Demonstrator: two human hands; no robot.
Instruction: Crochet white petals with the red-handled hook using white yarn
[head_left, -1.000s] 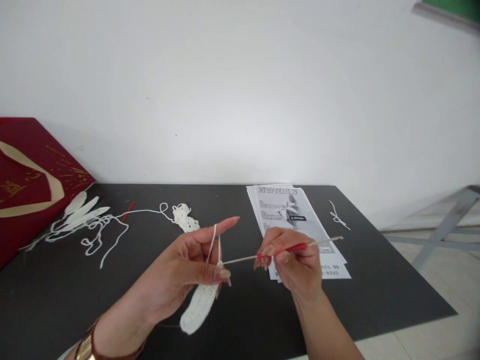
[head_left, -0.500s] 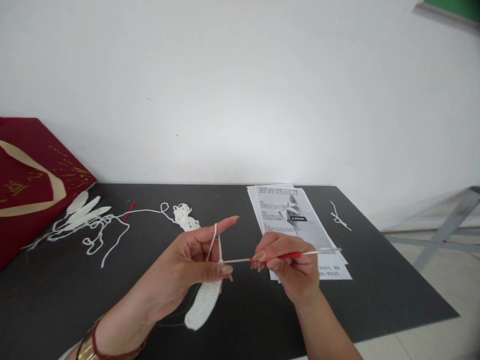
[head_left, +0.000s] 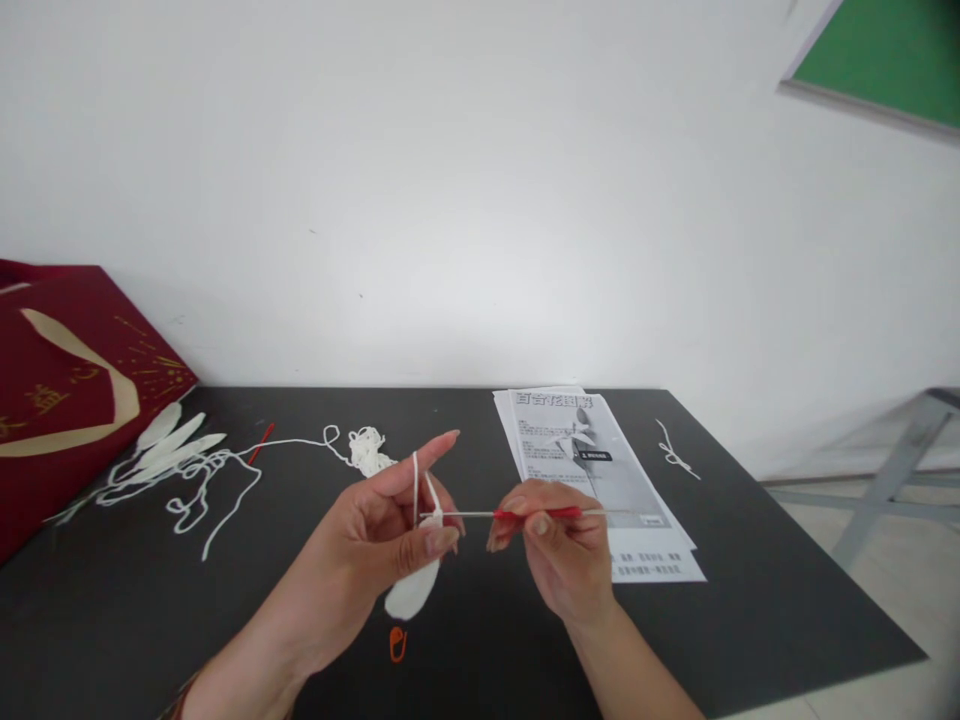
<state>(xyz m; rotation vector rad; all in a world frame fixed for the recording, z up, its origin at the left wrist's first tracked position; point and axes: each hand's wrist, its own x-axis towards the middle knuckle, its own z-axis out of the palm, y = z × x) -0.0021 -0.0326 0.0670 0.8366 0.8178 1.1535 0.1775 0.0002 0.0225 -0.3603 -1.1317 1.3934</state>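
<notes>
My left hand (head_left: 375, 545) pinches a white crocheted piece (head_left: 412, 597) between thumb and fingers, with white yarn (head_left: 415, 480) looped over the raised index finger. My right hand (head_left: 559, 550) grips a crochet hook (head_left: 540, 514) with a red handle. The hook lies level, and its metal tip reaches left to the yarn at my left thumb. Both hands hover over the black table (head_left: 750, 620). A small orange stitch marker (head_left: 397, 645) lies on the table under my left hand.
Printed instruction sheets (head_left: 600, 480) lie right of my hands. Loose white yarn (head_left: 217, 470), finished white petals (head_left: 172, 435) and a yarn clump (head_left: 367, 447) lie at the left. A red bag (head_left: 60, 390) leans on the white wall. A yarn scrap (head_left: 675, 455) lies far right.
The hook has levelled out and pushed left into the yarn at my left thumb. The view tilted up, and the orange stitch marker now shows under the crocheted piece.
</notes>
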